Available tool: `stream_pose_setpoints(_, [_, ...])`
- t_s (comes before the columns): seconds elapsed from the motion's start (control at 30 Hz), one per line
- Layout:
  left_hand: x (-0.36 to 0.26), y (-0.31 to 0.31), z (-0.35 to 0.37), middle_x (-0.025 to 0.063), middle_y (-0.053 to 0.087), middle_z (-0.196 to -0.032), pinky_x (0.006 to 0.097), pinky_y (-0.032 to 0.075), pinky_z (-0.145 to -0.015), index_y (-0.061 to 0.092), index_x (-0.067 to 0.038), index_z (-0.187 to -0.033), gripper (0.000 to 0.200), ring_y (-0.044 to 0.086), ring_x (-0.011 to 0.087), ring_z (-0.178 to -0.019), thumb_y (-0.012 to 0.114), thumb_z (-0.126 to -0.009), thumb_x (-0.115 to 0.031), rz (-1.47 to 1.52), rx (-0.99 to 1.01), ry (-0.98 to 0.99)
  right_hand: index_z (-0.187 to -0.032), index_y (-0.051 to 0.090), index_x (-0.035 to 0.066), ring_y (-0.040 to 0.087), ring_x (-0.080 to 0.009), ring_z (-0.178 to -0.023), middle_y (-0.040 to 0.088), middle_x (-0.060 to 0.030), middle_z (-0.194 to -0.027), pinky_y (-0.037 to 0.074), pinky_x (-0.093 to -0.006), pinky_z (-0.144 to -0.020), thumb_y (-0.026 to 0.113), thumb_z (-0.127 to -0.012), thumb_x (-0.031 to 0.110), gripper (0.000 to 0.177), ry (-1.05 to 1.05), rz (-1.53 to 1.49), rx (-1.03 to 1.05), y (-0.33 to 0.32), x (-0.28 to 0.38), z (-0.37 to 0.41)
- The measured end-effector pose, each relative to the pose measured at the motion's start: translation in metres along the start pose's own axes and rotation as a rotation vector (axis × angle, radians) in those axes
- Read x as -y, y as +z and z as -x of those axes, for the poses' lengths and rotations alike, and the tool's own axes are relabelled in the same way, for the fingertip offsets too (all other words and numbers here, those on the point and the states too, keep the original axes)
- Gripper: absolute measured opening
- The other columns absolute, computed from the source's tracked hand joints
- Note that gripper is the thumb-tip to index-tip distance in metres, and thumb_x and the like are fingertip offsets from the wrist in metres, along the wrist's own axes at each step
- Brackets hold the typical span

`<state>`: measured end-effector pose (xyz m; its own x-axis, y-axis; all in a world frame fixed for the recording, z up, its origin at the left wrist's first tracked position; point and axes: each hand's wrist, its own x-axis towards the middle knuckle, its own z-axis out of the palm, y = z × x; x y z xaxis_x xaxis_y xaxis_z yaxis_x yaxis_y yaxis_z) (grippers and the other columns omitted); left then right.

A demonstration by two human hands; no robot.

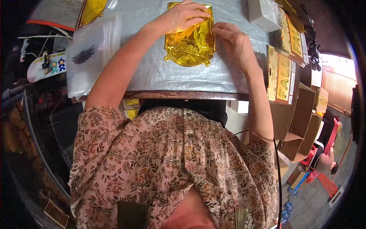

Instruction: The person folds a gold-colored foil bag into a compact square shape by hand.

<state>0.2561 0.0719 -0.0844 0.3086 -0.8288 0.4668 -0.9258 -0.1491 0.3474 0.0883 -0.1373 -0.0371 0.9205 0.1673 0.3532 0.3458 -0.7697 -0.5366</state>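
So the gold foil packet (188,49) is at the top centre of the frame, flat on a table with a silvery cover (146,76). The left hand (186,17) lies over its upper part, mostly open with the fingers stretched across the foil, so that bit is hidden. The right hand (236,40) is at the packet's right edge, fingers bent and tips close together; can't tell if they're actually pinching the foil.

It's pretty crowded around there. Upper left has clear plastic bags (89,70) with dark printing, right beside the left forearm, and more gold foil (91,11) in the corner above them. Left edge: a white board (47,68) with cartoon figures on it. Upper right, yellow "FALL" packs (284,76) stand just beyond the right forearm, with a white box (263,15) above them.

Container-wise, that white box has clear plastic at its right side, but its contents don't show. Can't tell if the bags hold anything either. Cardboard boxes (301,110) sit open at centre right, insides too shadowy to read. Another person (324,162) is way off at the far right.
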Motion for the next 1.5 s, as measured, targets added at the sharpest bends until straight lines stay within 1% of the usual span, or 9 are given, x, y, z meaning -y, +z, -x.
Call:
stream_pose_setpoints(0.07, [-0.001, 0.001, -0.001, 0.0120, 0.071, -0.125, 0.0443, 0.051, -0.100, 0.075, -0.011, -0.120, 0.023, 0.066, 0.0316, -0.117, 0.066, -0.100, -0.018, 0.110, -0.096, 0.049, -0.117, 0.075, 0.002, 0.071, -0.0324, -0.107, 0.073, -0.0127, -0.120, 0.056, -0.0348, -0.094, 0.062, -0.090, -0.009, 0.032, -0.071, 0.041, 0.032, 0.012, -0.007, -0.003])
stream_pose_setpoints(0.17, [0.005, 0.008, 0.002, 0.0112, 0.066, -0.136, 0.0456, 0.049, -0.104, 0.073, -0.015, -0.126, 0.028, 0.062, 0.0298, -0.126, 0.066, -0.100, -0.020, 0.091, -0.063, 0.039, -0.117, 0.076, 0.004, 0.071, -0.0326, -0.110, 0.073, -0.0116, -0.121, 0.056, -0.0354, -0.094, 0.061, -0.091, -0.009, 0.033, -0.072, 0.029, 0.047, 0.013, -0.010, 0.003])
stream_pose_setpoints(0.5, [-0.009, -0.022, 0.005, 0.0167, 0.067, -0.136, 0.0427, 0.051, -0.105, 0.070, -0.009, -0.130, 0.034, 0.064, 0.0351, -0.122, 0.070, -0.099, -0.023, 0.322, -0.093, -0.079, -0.116, 0.079, 0.007, 0.071, -0.0274, -0.109, 0.076, -0.0092, -0.119, 0.057, -0.0334, -0.094, 0.062, -0.093, -0.009, 0.033, -0.042, 0.053, 0.011, 0.018, -0.010, 0.009])
stream_pose_setpoints(0.63, [-0.017, -0.073, 0.047, 0.0169, 0.067, -0.135, 0.0405, 0.052, -0.103, 0.070, -0.007, -0.129, 0.037, 0.065, 0.0344, -0.122, 0.073, -0.097, -0.026, 0.147, -0.086, 0.059, -0.115, 0.079, 0.007, 0.071, -0.0268, -0.108, 0.076, -0.0091, -0.118, 0.057, -0.0328, -0.094, 0.062, -0.091, -0.010, 0.033, -0.063, 0.045, -0.022, 0.020, -0.012, 0.008])
stream_pose_setpoints(0.7, [-0.023, -0.093, 0.079, 0.0079, 0.067, -0.135, 0.0386, 0.051, -0.106, 0.072, -0.005, -0.124, 0.028, 0.063, 0.0293, -0.123, 0.063, -0.100, -0.016, 0.000, 0.156, 0.061, -0.114, 0.079, 0.007, 0.071, -0.0270, -0.108, 0.076, -0.0089, -0.118, 0.057, -0.0329, -0.095, 0.062, -0.090, -0.011, 0.034, -0.052, 0.024, -0.021, 0.022, -0.013, 0.010])
stream_pose_setpoints(0.8, [-0.035, -0.105, 0.097, 0.0105, 0.067, -0.135, 0.0383, 0.052, -0.106, 0.070, -0.002, -0.124, 0.033, 0.063, 0.0297, -0.126, 0.064, -0.093, -0.009, -0.171, 0.309, 0.206, -0.111, 0.079, 0.006, 0.070, -0.0307, -0.107, 0.076, -0.0097, -0.116, 0.057, -0.0364, -0.097, 0.060, -0.086, -0.014, 0.037, -0.050, 0.014, -0.034, 0.022, -0.012, 0.010])
stream_pose_setpoints(1.13, [-0.058, -0.079, 0.063, 0.0106, 0.067, -0.135, 0.0383, 0.049, -0.114, 0.065, -0.004, -0.135, 0.048, 0.063, 0.0279, -0.126, 0.064, -0.087, 0.000, -0.158, 0.197, 0.315, -0.114, 0.078, 0.004, 0.071, -0.0295, -0.108, 0.076, -0.0110, -0.116, 0.056, -0.0342, -0.095, 0.058, -0.091, -0.013, 0.035, -0.046, 0.023, -0.025, 0.024, -0.013, 0.010])
stream_pose_setpoints(1.3, [-0.061, -0.059, 0.078, 0.0117, 0.061, -0.148, 0.0418, 0.042, -0.123, 0.059, -0.008, -0.146, 0.076, 0.054, 0.0324, -0.141, 0.053, -0.074, 0.017, 0.154, 0.158, -0.044, -0.112, 0.077, 0.003, 0.071, -0.0322, -0.109, 0.076, -0.0132, -0.115, 0.055, -0.0357, -0.098, 0.055, -0.091, -0.014, 0.034, -0.089, 0.005, -0.024, 0.022, -0.017, 0.009])
stream_pose_setpoints(1.5, [-0.052, -0.049, 0.089, 0.0128, 0.061, -0.149, 0.0410, 0.040, -0.124, 0.060, -0.008, -0.145, 0.075, 0.055, 0.0322, -0.141, 0.047, -0.076, 0.019, 0.220, 0.122, -0.067, -0.113, 0.076, 0.001, 0.070, -0.0309, -0.111, 0.076, -0.0132, -0.117, 0.054, -0.0349, -0.102, 0.054, -0.090, -0.015, 0.036, -0.059, -0.040, -0.017, 0.020, -0.017, 0.008])
